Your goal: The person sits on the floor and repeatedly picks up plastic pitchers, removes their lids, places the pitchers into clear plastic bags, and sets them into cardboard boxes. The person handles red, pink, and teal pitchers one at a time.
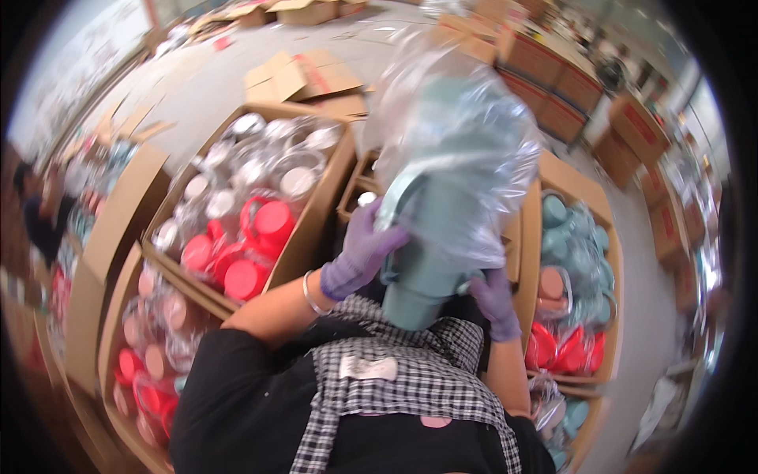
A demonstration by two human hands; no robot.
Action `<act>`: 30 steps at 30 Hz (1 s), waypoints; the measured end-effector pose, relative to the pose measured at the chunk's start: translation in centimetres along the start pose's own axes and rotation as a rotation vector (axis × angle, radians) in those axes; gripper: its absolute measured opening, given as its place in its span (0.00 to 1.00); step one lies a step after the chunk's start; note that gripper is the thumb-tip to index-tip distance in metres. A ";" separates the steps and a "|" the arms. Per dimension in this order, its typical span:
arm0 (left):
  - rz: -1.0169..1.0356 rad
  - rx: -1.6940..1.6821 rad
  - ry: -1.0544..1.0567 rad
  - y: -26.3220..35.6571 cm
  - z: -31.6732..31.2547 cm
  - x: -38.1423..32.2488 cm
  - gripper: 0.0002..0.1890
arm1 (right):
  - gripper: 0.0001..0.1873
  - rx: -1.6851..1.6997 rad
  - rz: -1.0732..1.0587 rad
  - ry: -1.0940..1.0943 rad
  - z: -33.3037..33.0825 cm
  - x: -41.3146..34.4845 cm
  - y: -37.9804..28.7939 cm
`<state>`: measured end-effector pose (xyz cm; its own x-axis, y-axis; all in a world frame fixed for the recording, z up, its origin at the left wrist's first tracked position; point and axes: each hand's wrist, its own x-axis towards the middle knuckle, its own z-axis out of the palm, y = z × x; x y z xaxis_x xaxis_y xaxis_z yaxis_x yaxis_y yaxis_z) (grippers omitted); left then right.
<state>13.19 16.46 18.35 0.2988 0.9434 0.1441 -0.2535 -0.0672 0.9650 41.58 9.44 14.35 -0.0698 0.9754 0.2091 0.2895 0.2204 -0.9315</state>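
Observation:
A teal handled tumbler (417,296) hangs tilted in front of my chest, its narrow base toward me. Over its far part sits a clear plastic bag (468,136), blurred by motion, with the bag's mouth near the tumbler's middle. My left hand (367,249), in a purple glove, grips the tumbler by its handle (400,195). On the other side my right hand (494,299), also gloved, is at the bag's lower edge beside the tumbler; its fingertips are partly hidden, and it seems to pinch the plastic.
Left of me, a cardboard box (349,154) holds bagged white and red tumblers (246,278). Another box (115,355) holds pink and red ones. At right, a box (577,169) contains teal and red tumblers. Stacked cartons (533,65) stand beyond. A person (44,213) is at far left.

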 end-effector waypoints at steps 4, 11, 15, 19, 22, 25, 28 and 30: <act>0.135 -0.445 0.232 6.8 -0.2 -0.5 0.18 | 0.38 -0.231 -0.166 0.299 -0.1 -3.2 0.2; 0.648 -0.188 0.534 8.1 -3.1 -3.2 0.12 | 0.21 0.340 -0.482 0.439 8.1 -0.6 -3.0; 0.686 0.686 0.129 3.9 -2.2 -9.0 0.20 | 0.21 0.478 -0.383 0.309 10.0 3.8 -11.9; 0.386 0.651 -0.231 1.0 -5.9 -13.7 0.28 | 0.16 0.217 -0.570 0.099 11.4 5.9 -13.4; 0.184 0.418 -0.296 3.1 -12.9 -20.8 0.39 | 0.13 0.357 -0.494 -0.114 12.2 7.8 -15.8; 0.129 -0.215 0.251 3.7 -19.2 -30.2 0.32 | 0.10 0.572 -0.321 -0.082 12.8 7.9 -16.2; 0.247 -0.735 1.233 -1.4 -25.1 -36.5 0.22 | 0.12 0.671 -0.201 -0.255 14.6 5.9 -17.6; 0.090 -0.301 1.447 -8.6 -27.3 -39.5 0.18 | 0.15 0.724 -0.160 -0.282 16.9 4.8 -19.3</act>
<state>-21.55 -11.32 -1.62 -0.8372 0.4480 -0.3138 -0.4520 -0.2436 0.8581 19.52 9.78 28.28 -0.3257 0.8727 0.3637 -0.4305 0.2056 -0.8789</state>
